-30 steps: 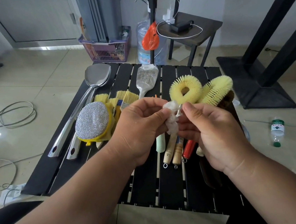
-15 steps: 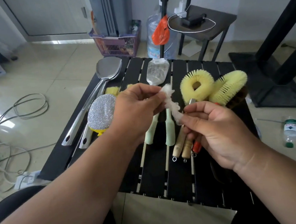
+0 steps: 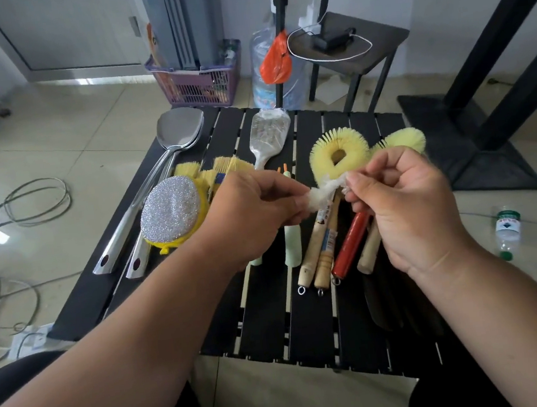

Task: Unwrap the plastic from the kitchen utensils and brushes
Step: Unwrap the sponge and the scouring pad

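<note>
Above the black slatted table (image 3: 272, 319), my left hand (image 3: 255, 214) and my right hand (image 3: 406, 202) pinch the two ends of a crumpled strip of white plastic wrap (image 3: 324, 192). Below it lie wooden-handled brushes (image 3: 315, 251), a red handle (image 3: 351, 244) and pale green handles (image 3: 293, 244). Two round yellow bristle brushes (image 3: 338, 157) sit behind. A spatula still in clear plastic (image 3: 268, 135) lies at the back. To the left are two steel spatulas (image 3: 180, 129), a silver scouring pad (image 3: 170, 208) and yellow paint brushes (image 3: 230, 166).
A purple basket (image 3: 201, 81), a water jug with an orange bag (image 3: 273, 60) and a dark side table (image 3: 356, 41) stand behind the table. Cables (image 3: 28, 205) lie on the floor at left, a small bottle (image 3: 507, 231) at right. Black posts (image 3: 506, 55) rise at right.
The wrap was held upright between my hands; now it is pulled sideways, stretched level between them. My right hand has risen and moved right. The view has shifted slightly.
</note>
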